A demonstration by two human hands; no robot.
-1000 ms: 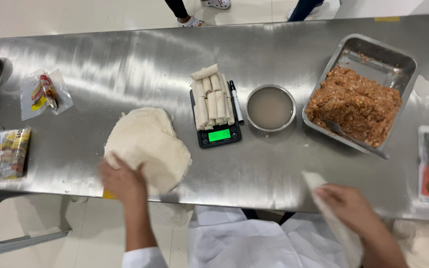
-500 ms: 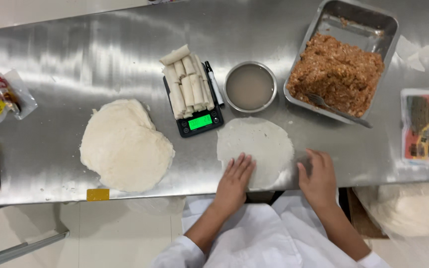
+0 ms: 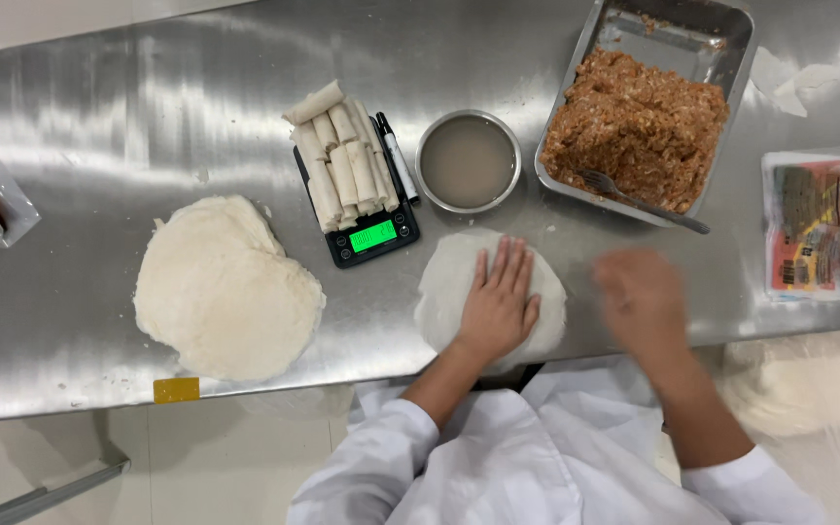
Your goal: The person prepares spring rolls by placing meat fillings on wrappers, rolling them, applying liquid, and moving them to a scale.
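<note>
- L hand (image 3: 498, 309): flat, fingers spread and straight, palm pressed on single round wrapper (image 3: 449, 287); grip apart, nothing clamped.
- Wrapper lies on steel bench (image 3: 148, 126) near its front edge, at 6 o'clock from the small metal bowl (image 3: 468, 160) of cloudy liquid.
- R hand (image 3: 642, 297): blurred, just off wrapper at its 3 o'clock; fingers look loose, but can't tell grip for sure.
- Metal tray (image 3: 726, 24) of minced filling w/ fork (image 3: 639, 199) in it at 1 o'clock from wrapper.
- Black scale (image 3: 373, 236) w/ green display at 10 o'clock, stacked w/ finished rolls (image 3: 340, 160); pen (image 3: 399, 160) beside it.
- Stack of wrappers (image 3: 226, 292) at 9 o'clock, well apart.
- Printed packet (image 3: 819, 228) at 3 o'clock, beyond R hand.
</note>
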